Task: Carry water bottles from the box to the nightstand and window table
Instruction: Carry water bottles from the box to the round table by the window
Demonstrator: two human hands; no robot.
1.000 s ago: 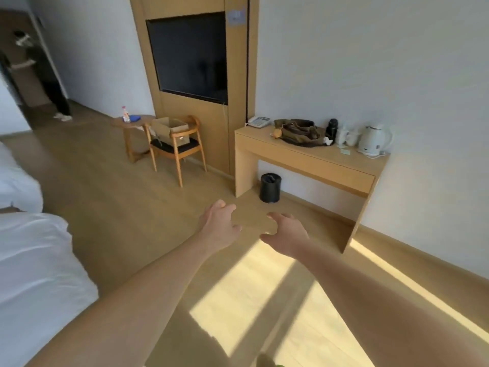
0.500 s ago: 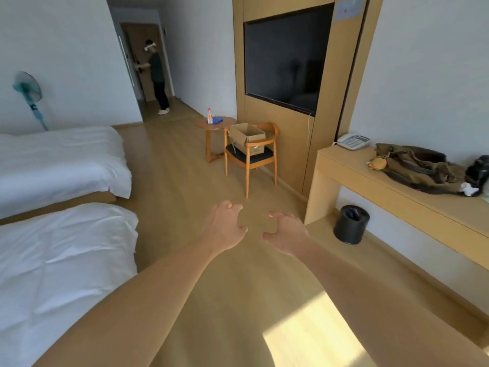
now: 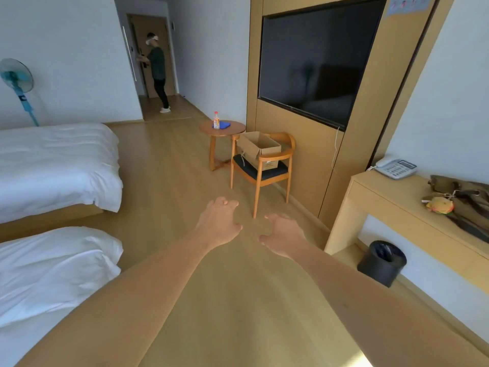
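Observation:
An open cardboard box [image 3: 260, 149] sits on a wooden chair [image 3: 264, 170] with a dark seat, against the TV wall ahead. Its inside is hidden from here. Beside the chair stands a small round wooden table [image 3: 232, 129] with one bottle [image 3: 216, 120] with a red cap and a blue cloth [image 3: 224, 125] on it. My left hand [image 3: 218, 223] and my right hand [image 3: 284, 235] are stretched out in front of me over the floor, fingers loosely curled, holding nothing, well short of the chair.
Two white beds [image 3: 53, 165] line the left side. A desk [image 3: 412, 207] at right carries a phone [image 3: 395, 168] and a bag [image 3: 465, 200]; a black bin [image 3: 381, 262] stands under it. A person [image 3: 157, 72] stands in the far doorway. A fan [image 3: 17, 83] is at far left.
The view has swung left and moved forward: the chair with the box looks nearer, the beds and doorway have come into view. Both hands stay empty in front of me.

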